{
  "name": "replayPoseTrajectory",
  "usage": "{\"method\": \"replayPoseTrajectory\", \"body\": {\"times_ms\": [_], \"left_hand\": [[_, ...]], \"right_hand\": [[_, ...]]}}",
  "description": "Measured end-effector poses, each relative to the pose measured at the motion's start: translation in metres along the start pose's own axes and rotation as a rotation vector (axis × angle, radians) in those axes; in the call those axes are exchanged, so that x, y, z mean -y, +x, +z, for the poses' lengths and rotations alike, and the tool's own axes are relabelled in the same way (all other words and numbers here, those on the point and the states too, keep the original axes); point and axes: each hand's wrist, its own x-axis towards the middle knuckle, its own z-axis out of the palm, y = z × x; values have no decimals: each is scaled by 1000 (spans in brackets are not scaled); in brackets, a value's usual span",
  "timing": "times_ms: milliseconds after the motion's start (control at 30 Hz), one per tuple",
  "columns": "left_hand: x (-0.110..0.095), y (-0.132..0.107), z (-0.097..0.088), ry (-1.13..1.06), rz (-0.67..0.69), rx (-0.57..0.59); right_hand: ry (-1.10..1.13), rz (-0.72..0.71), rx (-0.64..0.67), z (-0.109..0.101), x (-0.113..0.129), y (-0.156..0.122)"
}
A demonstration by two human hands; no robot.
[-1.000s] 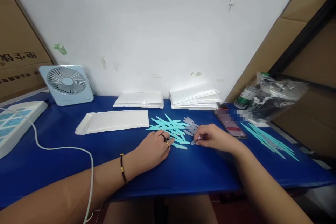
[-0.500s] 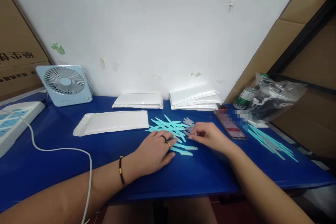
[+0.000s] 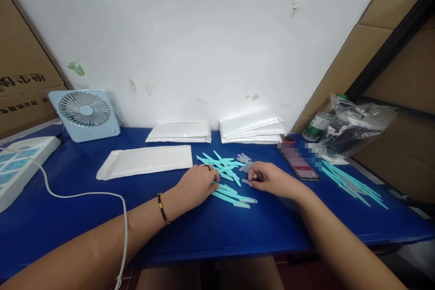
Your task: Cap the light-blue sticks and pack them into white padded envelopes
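A: Biggest first?
B: White wall (image 3: 204,31) at back, then blue table (image 3: 190,244) in front.

A: Next?
B: Lt-blue fan (image 3: 84,115) upright, back L. Pwr strip (image 3: 23,163) nearer, at L edge. White envelope (image 3: 146,163) flat, betw. fan & sticks; two envelope stacks (image 3: 179,132) (image 3: 251,129) by wall.

A: Hands?
B: L hand (image 3: 199,183): fingers bent low over L side of the tq. sticks (image 3: 222,163); can't tell if gripping any. R hand (image 3: 268,180): thumb + index pinched on a small clear pc. (image 3: 246,181).

A: Phone?
B: Phone (image 3: 302,165) flat, just R of R hand.

A: Sticks?
B: Crisscrossed pile mid-table, a few w/ pale ends nearest the front; 2nd bunch (image 3: 355,186) R of phone.

A: Smallest?
B: Loose clear pcs. (image 3: 243,158), flat betw. pile & R hand.
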Motion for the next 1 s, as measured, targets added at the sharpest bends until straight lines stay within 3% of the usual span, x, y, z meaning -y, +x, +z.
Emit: {"method": "replayPoseTrajectory", "body": {"times_ms": [167,367,600,1000], "left_hand": [[3,17,-9,-76,-84,109],[4,25,0,-166,-56,-31],[3,16,-3,-305,-54,-173],[8,16,-4,-233,-46,-153]], "right_hand": [[-22,9,33,0,4,-2],[-61,-68,15,2,8,-5],[63,-7,36,3,6,-5],[232,-38,-79,-1,5,-3]]}}
